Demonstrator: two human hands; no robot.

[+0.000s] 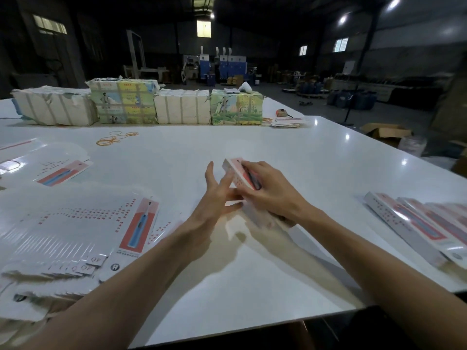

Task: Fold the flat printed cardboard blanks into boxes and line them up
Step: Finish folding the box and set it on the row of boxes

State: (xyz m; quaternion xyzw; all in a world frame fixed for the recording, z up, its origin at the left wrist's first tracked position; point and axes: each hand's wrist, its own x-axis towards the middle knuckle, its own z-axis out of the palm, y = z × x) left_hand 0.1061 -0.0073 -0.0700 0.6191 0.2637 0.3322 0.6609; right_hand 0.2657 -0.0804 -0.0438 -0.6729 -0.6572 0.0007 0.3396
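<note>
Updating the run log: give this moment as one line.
folding; right hand grips box; left hand open at box; finished boxes at right; flat blanks at left

Both forearms bare, reaching fwd from bottom corners & converging mid-frame. L hand (217, 195): back to camera, wrist straight, fingers extended & slightly spread, pointing up and away, tips touching side of box (236, 176). Thumb pos. unclear, motion blur. R hand (269, 192): palm down over box, fingers curled round its top, gripping; wrist bent slightly inward. Hands just beside each other, L fingers near R fingertips. R forearm crosses in at a steeper angle than L.
</note>
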